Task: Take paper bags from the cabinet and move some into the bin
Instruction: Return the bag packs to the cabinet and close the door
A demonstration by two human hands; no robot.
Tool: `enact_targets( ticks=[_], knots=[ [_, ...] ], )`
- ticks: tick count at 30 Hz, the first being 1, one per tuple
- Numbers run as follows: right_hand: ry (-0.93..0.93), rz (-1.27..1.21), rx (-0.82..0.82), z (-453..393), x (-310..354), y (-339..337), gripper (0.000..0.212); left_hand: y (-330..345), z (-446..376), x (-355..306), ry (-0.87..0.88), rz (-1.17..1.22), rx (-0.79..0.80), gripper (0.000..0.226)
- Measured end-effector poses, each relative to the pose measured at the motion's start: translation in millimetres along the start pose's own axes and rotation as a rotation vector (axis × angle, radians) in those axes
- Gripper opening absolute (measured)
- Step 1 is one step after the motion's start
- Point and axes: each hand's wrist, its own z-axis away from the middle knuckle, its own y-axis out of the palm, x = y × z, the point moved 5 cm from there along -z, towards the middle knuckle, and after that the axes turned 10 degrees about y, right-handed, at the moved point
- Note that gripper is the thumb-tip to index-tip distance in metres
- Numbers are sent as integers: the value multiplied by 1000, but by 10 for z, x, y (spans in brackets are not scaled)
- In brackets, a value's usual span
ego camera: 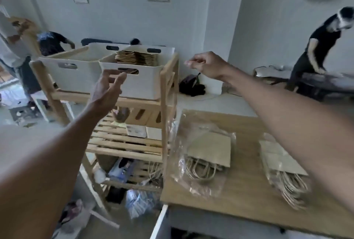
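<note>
A white bin (145, 83) on top of a wooden shelf rack (164, 93) holds a stack of brown paper bags (137, 57). My left hand (107, 89) hovers in front of this bin's near wall, fingers spread and empty. My right hand (206, 64) is raised to the right of the bin, off the rack, its fingers curled with nothing visible in them. On the wooden table (247, 200) lie two packs of paper bags with handles in clear plastic, one in the middle (206, 154), one at the right (283, 166) partly under my right forearm.
A second white bin (74, 72) stands left of the first on the rack. Lower shelves hold papers, packets and clutter. A dark bag (191, 85) lies on the floor by the wall. One person bends over a bench at right (314, 55); others are at far left.
</note>
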Motion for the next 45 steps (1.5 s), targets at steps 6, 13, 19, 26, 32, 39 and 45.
enact_targets(
  ticks=[6, 13, 19, 26, 32, 39, 45],
  knots=[
    [330, -59, 29, 1380, -1064, -377, 39, 1004, 870, -667, 14, 153, 313, 48],
    [694, -300, 8, 2336, -2503, -652, 78, 2444, 1575, -1039, -88, 157, 779, 49],
    [883, -474, -126, 2777, -3532, -824, 73, 3613, 1907, -967, -226, 33, 880, 64],
    [1089, -472, -222, 2825, -4591, -802, 33, 4926, 2168, -812, -330, -82, 872, 60],
    [1178, -639, -122, 2602, -5176, -493, 50, 5593, 2253, -852, -501, 90, 894, 38],
    [1193, -801, -104, 2601, -5303, -453, 39, 5684, 2367, -759, -804, 347, 899, 21],
    [1147, -823, -25, 2834, -5092, -370, 37, 5378, 2621, -664, -974, 501, 932, 24]
  ],
)
